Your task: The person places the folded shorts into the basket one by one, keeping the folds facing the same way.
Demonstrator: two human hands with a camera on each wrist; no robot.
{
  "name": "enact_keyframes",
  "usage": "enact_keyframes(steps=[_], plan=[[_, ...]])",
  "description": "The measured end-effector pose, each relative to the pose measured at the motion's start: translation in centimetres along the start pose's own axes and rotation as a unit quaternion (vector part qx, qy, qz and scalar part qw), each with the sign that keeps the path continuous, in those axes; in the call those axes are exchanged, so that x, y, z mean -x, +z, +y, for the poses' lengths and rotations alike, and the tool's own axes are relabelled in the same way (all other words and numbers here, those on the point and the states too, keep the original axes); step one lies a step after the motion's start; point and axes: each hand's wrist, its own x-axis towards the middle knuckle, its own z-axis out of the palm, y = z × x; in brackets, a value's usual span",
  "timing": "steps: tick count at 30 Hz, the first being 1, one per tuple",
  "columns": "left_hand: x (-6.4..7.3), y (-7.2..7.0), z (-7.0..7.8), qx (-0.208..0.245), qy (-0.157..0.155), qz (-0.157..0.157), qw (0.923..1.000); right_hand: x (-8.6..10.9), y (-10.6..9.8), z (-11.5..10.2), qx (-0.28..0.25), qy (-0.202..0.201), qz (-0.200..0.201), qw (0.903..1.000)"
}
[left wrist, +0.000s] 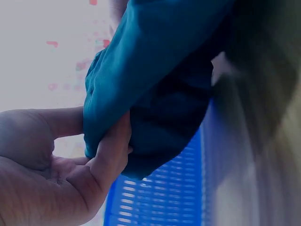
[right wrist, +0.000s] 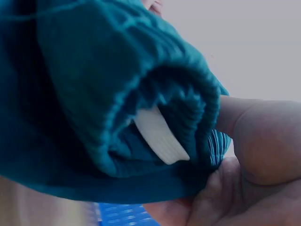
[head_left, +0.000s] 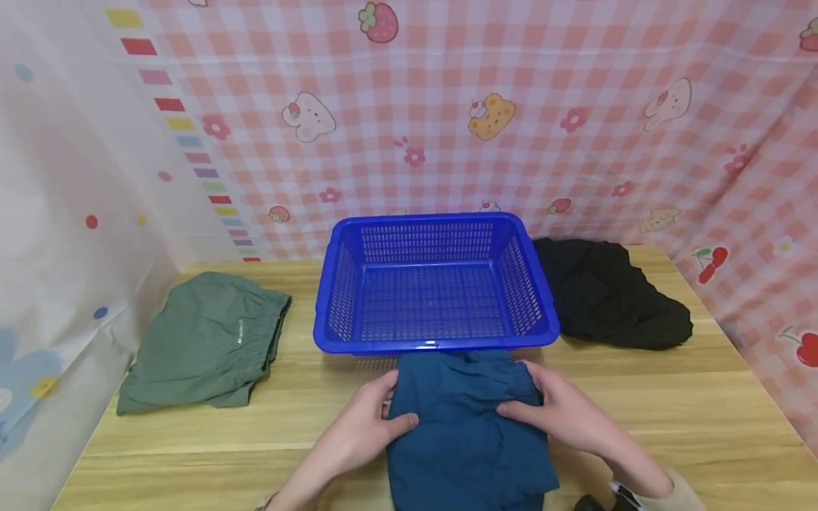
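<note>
Apparently partway: the teal garment is folded into a layered bundle, its lower edges not yet squared and the bundle not yet released. It is held over the surface, just in front of the blue basket. Its sides are gripped between thumb and fingers by the left hand and right hand. Green garment and black garment are left outside the basket. Teal cloth is lightly creased, gathered at the band; a pale strip is seen inside.
</note>
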Motion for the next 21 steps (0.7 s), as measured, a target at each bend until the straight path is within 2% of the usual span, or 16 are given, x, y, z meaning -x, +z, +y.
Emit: enact_keyframes(steps=[4, 8, 14, 17, 21], plan=[[0.7, -0.1, 0.8, 0.009, 0.012, -0.010, 0.9998, 0.7, -0.4, -0.8, -0.006, -0.005, -0.015, 0.9999], [1.1, -0.4, 1.5, 0.033, 0.024, 0.003, 0.9992, 1.0, -0.5, -1.3, -0.010, -0.021, -0.004, 0.9997], [1.2, -0.3, 1.9, 0.082, 0.055, 0.040, 0.9943, 0.9, 0.4, -1.7, -0.044, -0.025, 0.062, 0.9968], [1.0, 0.1, 1.9, 0.100, 0.053, 0.062, 0.9917, 0.8, 1.0, -1.9, -0.048, -0.023, 0.095, 0.9941], [0.7, 0.9, 1.9, 0.120, 0.047, 0.106, 0.9859, 0.8, 1.6, -2.1, -0.040, -0.025, 0.116, 0.9921]])
